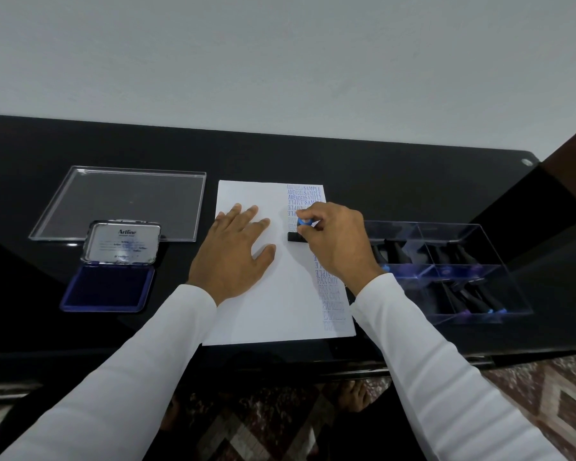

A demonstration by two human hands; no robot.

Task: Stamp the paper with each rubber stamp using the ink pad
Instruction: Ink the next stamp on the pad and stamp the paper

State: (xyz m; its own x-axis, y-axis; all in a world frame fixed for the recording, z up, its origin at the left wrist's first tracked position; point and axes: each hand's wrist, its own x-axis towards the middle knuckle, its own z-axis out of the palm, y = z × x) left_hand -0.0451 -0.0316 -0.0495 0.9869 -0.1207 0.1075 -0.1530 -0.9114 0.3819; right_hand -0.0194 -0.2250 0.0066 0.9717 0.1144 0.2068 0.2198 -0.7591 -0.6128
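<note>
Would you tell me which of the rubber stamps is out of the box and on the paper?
The stamp with the blue knob, pinched by the right hand; the others lie in the clear box.

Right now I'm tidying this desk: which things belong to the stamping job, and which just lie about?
In use: paper, stamp gripped by the right hand, left hand flat on the paper, open ink pad, box of stamps.

Lying about: clear lid.

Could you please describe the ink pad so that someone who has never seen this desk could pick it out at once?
On the black table, look left of the white paper. In front of a flat clear lid lies the ink pad, its metal cover hinged open. It alone has a dark blue inked face.
</note>
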